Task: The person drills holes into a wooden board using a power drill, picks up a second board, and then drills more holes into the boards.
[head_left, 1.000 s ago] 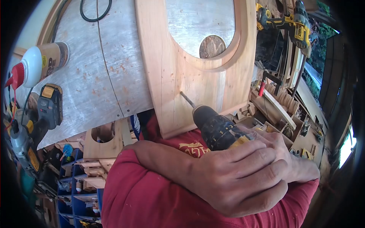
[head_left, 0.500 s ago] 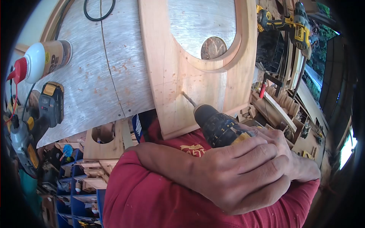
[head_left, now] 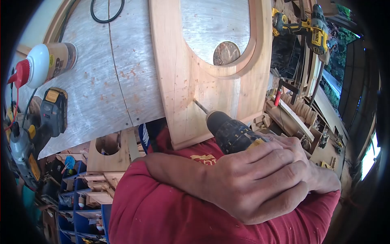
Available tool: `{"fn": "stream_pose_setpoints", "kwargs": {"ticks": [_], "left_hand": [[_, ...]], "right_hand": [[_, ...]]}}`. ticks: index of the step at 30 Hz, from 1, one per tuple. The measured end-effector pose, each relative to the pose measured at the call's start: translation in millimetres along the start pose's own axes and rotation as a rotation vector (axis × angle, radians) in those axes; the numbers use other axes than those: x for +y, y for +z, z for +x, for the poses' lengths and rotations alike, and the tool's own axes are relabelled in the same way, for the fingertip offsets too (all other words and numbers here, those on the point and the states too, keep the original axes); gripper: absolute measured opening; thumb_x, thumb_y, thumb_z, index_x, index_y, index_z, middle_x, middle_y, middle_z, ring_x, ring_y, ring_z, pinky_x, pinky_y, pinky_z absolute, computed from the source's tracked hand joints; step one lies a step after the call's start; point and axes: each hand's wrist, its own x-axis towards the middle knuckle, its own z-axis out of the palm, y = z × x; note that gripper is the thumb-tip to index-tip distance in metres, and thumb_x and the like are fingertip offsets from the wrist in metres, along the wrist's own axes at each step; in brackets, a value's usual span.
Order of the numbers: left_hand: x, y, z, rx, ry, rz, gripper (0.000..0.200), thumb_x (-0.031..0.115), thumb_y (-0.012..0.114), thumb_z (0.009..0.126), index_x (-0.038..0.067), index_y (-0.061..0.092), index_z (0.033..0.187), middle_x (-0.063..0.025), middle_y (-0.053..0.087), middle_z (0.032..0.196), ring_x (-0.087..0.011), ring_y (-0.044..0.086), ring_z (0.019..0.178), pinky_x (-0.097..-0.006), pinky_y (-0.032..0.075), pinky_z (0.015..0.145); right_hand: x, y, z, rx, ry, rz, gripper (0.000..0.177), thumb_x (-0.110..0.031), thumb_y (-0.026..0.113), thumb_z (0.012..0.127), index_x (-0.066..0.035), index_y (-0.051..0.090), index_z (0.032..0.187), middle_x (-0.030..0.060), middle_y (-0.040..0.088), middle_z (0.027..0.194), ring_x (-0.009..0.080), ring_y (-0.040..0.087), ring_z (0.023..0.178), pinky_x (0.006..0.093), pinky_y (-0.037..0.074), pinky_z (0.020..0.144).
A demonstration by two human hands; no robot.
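- L hand (head_left: 260, 183): fingers closed, clamped over rear of drill (head_left: 229, 132).
- R hand (head_left: 294, 146): mostly hidden behind L hand, looks clamped on same drill; exact grip n/a.
- Drill: fwd of both hands, angled fwd-left, chuck toward board (head_left: 178, 122).
- Bit (head_left: 200, 106): tip in contact w/ board face, fwd-left of hands, below the opening. Depth can't tell, so can't say how much cut is left at this spot.
- Board: ahead of hands on bench (head_left: 87, 87), near end overhanging bench edge, close to shirt.
- Done: big rounded opening, w/ smooth inner rim (head_left: 221, 72); thin lines marked on face. No other finished drilled hole I can make out.
- Shavings (head_left: 136, 96): scattered on bench left of board, some on board too, so some cutting done.
- Left of hands, far side: glue btl (head_left: 38, 67), battery tool (head_left: 55, 112).
- Right of hands, fwd: 2nd drill (head_left: 320, 36), red-handled clamp (head_left: 278, 97).
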Motion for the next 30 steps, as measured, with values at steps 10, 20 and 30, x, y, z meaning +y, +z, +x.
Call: {"fn": "stream_pose_setpoints", "kwargs": {"ticks": [10,20,30], "left_hand": [[-4.6,6.4,-2.5,0.066,0.053,0.078,0.019,0.011,0.067,0.076,0.001,0.062,0.091,-0.0149,0.068,0.084,-0.0253,0.069,0.071,-0.0342,0.056,0.061],[-6.4,13.6,-5.2,0.139,0.083,0.126,0.014,0.006,0.071,0.077,0.003,0.061,0.087,-0.0126,0.068,0.079,-0.0217,0.069,0.066,-0.0298,0.054,0.055],[-5.3,8.2,-10.3,0.078,0.084,0.115,0.03,0.015,0.066,0.07,-0.002,0.062,0.095,-0.0156,0.066,0.085,-0.027,0.068,0.075,-0.0374,0.056,0.068]], "right_hand": [[10.9,11.5,-7.7,0.053,-0.063,-0.049,0.057,-0.021,0.071,0.077,0.008,0.061,0.126,0.0177,0.067,0.103,0.0338,0.07,0.079,0.0409,0.056,0.059],[2.1,7.0,-1.5,0.051,-0.093,-0.107,0.051,-0.022,0.073,0.077,0.006,0.065,0.119,0.0174,0.068,0.106,0.0327,0.071,0.081,0.0393,0.056,0.06],[-2.1,4.7,0.7,-0.014,-0.04,-0.15,0.051,-0.021,0.072,0.078,0.005,0.064,0.121,0.0184,0.068,0.109,0.034,0.071,0.085,0.0398,0.057,0.064]]}}
